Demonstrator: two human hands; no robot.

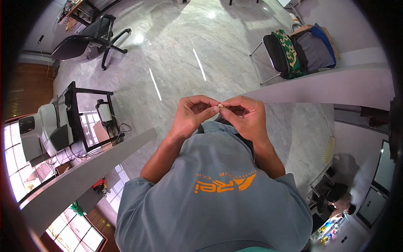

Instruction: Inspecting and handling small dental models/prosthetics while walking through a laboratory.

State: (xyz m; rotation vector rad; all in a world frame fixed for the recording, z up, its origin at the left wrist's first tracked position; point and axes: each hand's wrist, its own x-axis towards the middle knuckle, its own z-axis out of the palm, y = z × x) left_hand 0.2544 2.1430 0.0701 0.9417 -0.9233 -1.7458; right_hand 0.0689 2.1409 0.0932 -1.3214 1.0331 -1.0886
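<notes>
In front of my chest, both hands meet at the fingertips around a small, pale tan, rounded piece, too small to name by kind. My left hand pinches it from the left between thumb and forefinger. From the other side, the thumb and forefinger of my right hand close on it too. The remaining fingers of both hands curl inward, partly hidden. Below the hands is my grey T-shirt with an orange print.
A black office chair stands far left, and a black-framed table nearer on the left. Far right, a metal-legged chair bears green and grey cloths. Low walls rise at both sides. Another person is at the lower right.
</notes>
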